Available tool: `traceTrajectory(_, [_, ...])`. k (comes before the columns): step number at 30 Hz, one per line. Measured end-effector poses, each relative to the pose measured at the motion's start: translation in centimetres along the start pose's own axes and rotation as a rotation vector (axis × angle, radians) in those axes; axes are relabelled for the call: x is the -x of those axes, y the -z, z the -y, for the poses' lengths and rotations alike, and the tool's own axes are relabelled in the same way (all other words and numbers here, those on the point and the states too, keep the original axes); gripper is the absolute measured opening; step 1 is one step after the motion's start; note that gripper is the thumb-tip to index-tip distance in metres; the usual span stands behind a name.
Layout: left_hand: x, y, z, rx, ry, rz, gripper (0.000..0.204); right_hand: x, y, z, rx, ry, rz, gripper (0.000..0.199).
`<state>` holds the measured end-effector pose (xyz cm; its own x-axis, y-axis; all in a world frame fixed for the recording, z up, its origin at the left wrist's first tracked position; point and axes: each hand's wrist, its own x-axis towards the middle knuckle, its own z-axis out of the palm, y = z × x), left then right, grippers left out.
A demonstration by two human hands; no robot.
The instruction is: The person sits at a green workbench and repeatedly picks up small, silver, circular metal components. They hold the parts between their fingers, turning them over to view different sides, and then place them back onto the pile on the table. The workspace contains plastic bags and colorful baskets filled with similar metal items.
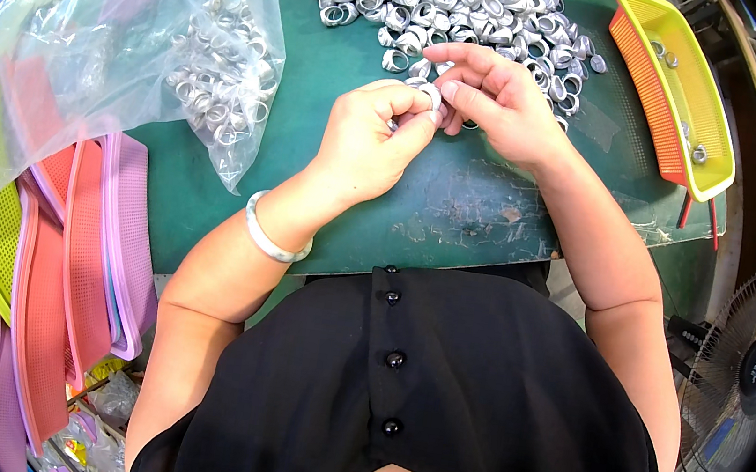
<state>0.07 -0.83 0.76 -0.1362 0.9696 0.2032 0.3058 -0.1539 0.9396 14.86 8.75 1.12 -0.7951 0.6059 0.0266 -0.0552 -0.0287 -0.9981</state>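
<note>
Nearest: black buttoned garment (395,408), pale bangle (269,237) on the left wrist. Both hands meet over the green work mat (457,203). Left hand (371,136) is curled, thumb and forefinger pinching a small silver metal ring (431,94) at its fingertips. Right hand (498,100) closes on the same ring from the other side, fingers touching it (smaller parts between the fingers too hidden to tell).

Just beyond the hands: heap of silver rings (454,5), loose on the mat. Far left: clear plastic bag (218,75) holding more rings, beside stacked pink and yellow mesh baskets (62,273). Far right: yellow-orange basket (675,84), few pieces inside.
</note>
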Motion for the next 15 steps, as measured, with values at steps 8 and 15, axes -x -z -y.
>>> traceTrajectory(8, [0.07,-0.03,-0.14,0.003,-0.011,-0.005,0.008,-0.02,-0.10,-0.08,-0.068,-0.035,-0.004,0.032])
traceTrajectory(15, [0.06,-0.10,-0.32,0.026,-0.047,0.004,0.007,-0.07,-0.18,-0.29,-0.115,-0.047,-0.008,0.032])
